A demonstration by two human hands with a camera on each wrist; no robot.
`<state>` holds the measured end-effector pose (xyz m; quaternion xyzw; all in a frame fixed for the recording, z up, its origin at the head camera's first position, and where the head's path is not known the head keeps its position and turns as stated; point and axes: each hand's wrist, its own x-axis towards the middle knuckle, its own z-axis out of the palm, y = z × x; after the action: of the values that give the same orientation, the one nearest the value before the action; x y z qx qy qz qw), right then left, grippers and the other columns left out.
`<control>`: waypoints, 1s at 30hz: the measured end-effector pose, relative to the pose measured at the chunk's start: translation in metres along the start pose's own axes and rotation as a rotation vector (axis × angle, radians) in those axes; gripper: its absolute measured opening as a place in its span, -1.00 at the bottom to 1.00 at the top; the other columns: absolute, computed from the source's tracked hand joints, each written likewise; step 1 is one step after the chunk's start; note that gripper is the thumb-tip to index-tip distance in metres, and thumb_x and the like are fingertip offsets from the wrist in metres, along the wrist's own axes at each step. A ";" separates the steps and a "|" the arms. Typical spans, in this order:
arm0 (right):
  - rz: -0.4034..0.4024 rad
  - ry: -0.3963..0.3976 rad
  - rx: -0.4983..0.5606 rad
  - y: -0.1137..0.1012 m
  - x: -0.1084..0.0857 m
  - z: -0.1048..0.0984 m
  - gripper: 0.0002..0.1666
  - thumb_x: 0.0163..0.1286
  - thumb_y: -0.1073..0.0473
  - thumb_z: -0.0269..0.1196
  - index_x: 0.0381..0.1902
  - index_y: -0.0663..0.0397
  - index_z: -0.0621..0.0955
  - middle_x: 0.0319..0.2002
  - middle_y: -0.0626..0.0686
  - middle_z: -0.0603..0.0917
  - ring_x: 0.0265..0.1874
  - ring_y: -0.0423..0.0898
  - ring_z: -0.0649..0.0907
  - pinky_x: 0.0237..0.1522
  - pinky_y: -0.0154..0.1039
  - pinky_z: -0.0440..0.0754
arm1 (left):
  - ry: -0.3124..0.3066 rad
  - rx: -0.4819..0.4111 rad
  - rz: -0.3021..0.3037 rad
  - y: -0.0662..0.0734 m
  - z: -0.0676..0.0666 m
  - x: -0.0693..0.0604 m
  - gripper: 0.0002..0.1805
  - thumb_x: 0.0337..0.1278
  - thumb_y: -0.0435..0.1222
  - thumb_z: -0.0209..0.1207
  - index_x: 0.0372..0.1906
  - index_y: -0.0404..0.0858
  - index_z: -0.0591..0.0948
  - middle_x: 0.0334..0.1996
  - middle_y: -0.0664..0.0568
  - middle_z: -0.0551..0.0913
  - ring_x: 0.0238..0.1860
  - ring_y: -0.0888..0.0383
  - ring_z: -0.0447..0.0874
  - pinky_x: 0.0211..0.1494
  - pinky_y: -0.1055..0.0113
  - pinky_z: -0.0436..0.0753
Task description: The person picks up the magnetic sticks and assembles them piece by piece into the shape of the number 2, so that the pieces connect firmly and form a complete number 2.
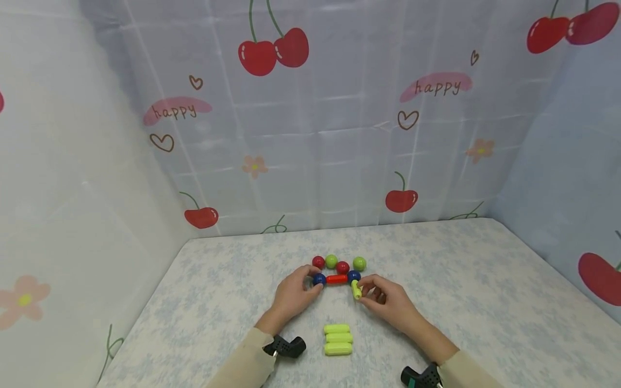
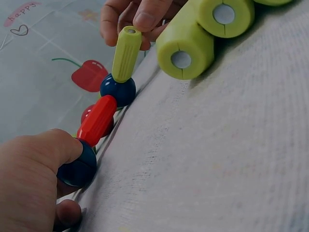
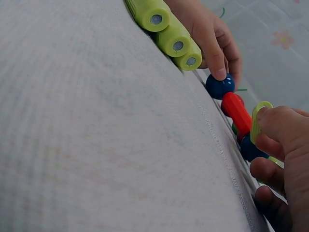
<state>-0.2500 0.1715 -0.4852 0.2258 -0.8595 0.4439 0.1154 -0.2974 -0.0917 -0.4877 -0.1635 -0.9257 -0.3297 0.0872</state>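
Between the pinching fingers of the right hand (image 1: 390,303), the green rod (image 2: 126,55) may twist off the adjoining blue ball (image 2: 118,91) if the left hand (image 1: 293,293), gripping the opposite blue ball (image 1: 318,279), shifts.

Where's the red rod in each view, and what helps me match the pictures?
Head: red rod in the lower half, slightly right of centre, between two blue balls.
Left wrist: red rod left of centre, about mid-height.
Right wrist: red rod right of centre, about mid-height.
Shared landmark: three yellow-green rods lying side by side.
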 end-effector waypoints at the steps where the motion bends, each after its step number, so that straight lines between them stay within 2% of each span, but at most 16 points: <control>1: 0.004 -0.011 0.000 0.000 0.000 0.000 -0.63 0.28 0.22 0.41 0.04 -0.09 0.63 -0.30 -0.12 0.67 -0.49 -0.33 0.55 -0.42 -0.37 0.57 | -0.001 0.000 -0.001 0.000 0.000 0.000 -0.67 0.23 -0.04 0.30 0.07 0.05 0.61 0.00 0.16 0.70 -0.48 0.34 0.40 -0.39 0.44 0.37; 5: -0.006 -0.051 -0.005 0.000 0.000 0.000 -0.62 0.36 0.19 0.35 0.13 -0.06 0.65 -0.26 -0.10 0.69 -0.51 -0.34 0.54 -0.44 -0.36 0.56 | 0.001 0.000 0.003 0.001 0.000 -0.001 -0.67 0.22 -0.05 0.30 0.06 0.04 0.61 0.00 0.15 0.70 -0.48 0.34 0.40 -0.39 0.43 0.37; 10: -0.017 -0.067 -0.012 0.001 0.000 0.000 -0.68 0.39 0.16 0.31 0.10 -0.05 0.68 -0.22 -0.08 0.73 -0.49 -0.37 0.56 -0.43 -0.36 0.57 | -0.002 0.001 0.001 0.001 -0.001 -0.002 -0.67 0.23 -0.04 0.29 0.07 0.05 0.61 0.01 0.17 0.70 -0.47 0.35 0.40 -0.38 0.44 0.37; 30: -0.025 -0.040 0.025 0.002 0.000 0.000 -0.70 0.39 0.21 0.30 0.07 -0.03 0.67 -0.27 -0.04 0.68 -0.52 -0.33 0.54 -0.46 -0.36 0.55 | -0.002 0.007 0.000 0.002 -0.001 -0.002 -0.66 0.23 -0.04 0.29 0.09 0.04 0.61 0.01 0.15 0.70 -0.46 0.33 0.41 -0.36 0.42 0.39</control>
<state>-0.2507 0.1724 -0.4863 0.2469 -0.8530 0.4486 0.1009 -0.2951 -0.0913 -0.4864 -0.1636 -0.9270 -0.3262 0.0866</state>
